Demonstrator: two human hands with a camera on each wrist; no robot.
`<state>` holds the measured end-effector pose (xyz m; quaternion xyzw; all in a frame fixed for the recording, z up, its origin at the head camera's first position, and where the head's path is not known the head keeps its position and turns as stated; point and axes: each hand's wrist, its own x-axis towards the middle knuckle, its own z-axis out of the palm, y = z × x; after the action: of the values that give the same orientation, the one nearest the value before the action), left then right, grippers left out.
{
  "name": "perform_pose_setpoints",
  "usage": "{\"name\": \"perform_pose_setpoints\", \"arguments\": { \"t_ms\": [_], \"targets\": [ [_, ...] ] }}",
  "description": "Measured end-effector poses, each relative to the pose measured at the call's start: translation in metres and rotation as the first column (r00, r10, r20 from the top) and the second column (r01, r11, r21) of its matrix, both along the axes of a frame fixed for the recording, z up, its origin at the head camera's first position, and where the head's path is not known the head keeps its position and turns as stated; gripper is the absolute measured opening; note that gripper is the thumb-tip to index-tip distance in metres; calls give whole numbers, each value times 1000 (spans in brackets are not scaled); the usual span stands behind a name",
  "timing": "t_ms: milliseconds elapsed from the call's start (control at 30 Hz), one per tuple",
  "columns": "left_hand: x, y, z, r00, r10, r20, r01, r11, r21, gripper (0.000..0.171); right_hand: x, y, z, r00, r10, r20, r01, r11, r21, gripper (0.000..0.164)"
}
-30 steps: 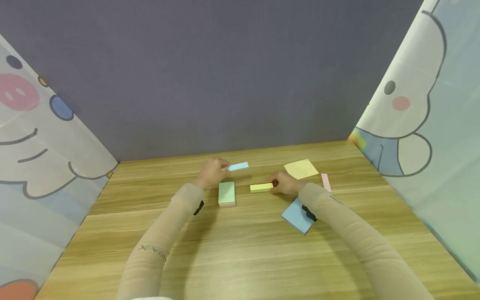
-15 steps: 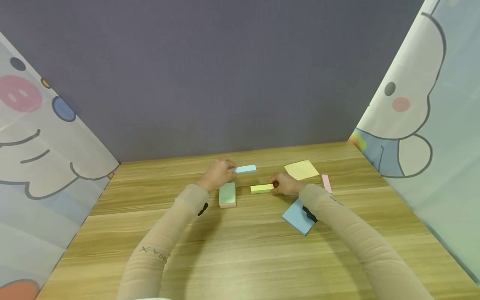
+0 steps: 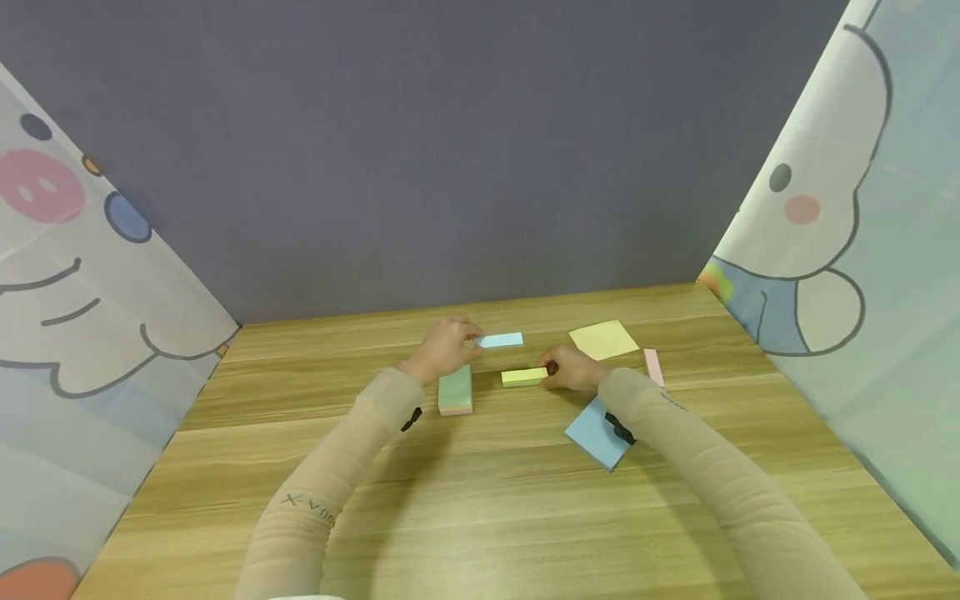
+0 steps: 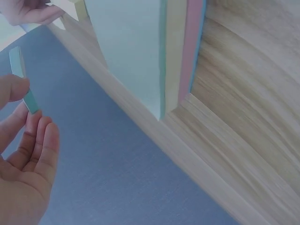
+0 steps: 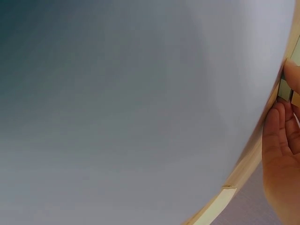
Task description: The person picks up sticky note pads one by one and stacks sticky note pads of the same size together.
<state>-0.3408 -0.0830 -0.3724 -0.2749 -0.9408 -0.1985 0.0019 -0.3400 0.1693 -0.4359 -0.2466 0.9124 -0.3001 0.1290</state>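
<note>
My left hand (image 3: 447,346) pinches one end of a narrow light-blue sticky-note pad (image 3: 501,340) between thumb and fingers, and the left wrist view shows this blue pad (image 4: 24,77) above the fingertips. At the near side, my right hand (image 3: 572,368) grips the right end of a narrow yellow sticky-note pad (image 3: 523,377) with a greener lower edge. The blue pad is behind the yellow one, apart from it. Near my left wrist stands a stack of rectangular sticky-note pads (image 3: 455,390), green on top; its green, yellow, pink and blue layers (image 4: 176,51) show up close.
A square blue sticky-note pad (image 3: 597,433) lies partly under my right wrist. Behind the right hand are a square yellow pad (image 3: 603,339) and a narrow pink pad (image 3: 653,367). A grey panel (image 3: 465,150) rises along the far edge of the wooden table (image 3: 480,517).
My left hand has carried the narrow blue pad to the right and slightly nearer, so it is now behind the yellow pad. The right hand stays in place.
</note>
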Motion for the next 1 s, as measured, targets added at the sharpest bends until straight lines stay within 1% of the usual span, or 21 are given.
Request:
{"name": "perform_pose_setpoints", "arguments": {
  "t_ms": [100, 300, 567, 867, 1000],
  "targets": [
    [1, 2, 0, 1000, -15, 13, 15, 1000, 6, 31, 0, -1, 0, 1000, -7, 16, 7, 1000, -3, 33],
    [2, 7, 0, 999, -30, 26, 30, 1000, 2, 30, -1, 0, -1, 1000, -2, -6, 2, 1000, 7, 31],
    [4, 9, -4, 996, -78, 48, 79, 997, -25, 30, -3, 1, -3, 1000, -3, -3, 3, 1000, 0, 30],
    [5, 15, -5, 992, -87, 90, 96, 991, -95, 30, -2, 0, 0, 999, 17, -29, -17, 1000, -3, 28],
    [4, 17, -7, 991, -97, 87, 107, 987, -117, 30, -1, 0, 0, 1000, 1, 0, -1, 1000, 3, 30]
  ]
}}
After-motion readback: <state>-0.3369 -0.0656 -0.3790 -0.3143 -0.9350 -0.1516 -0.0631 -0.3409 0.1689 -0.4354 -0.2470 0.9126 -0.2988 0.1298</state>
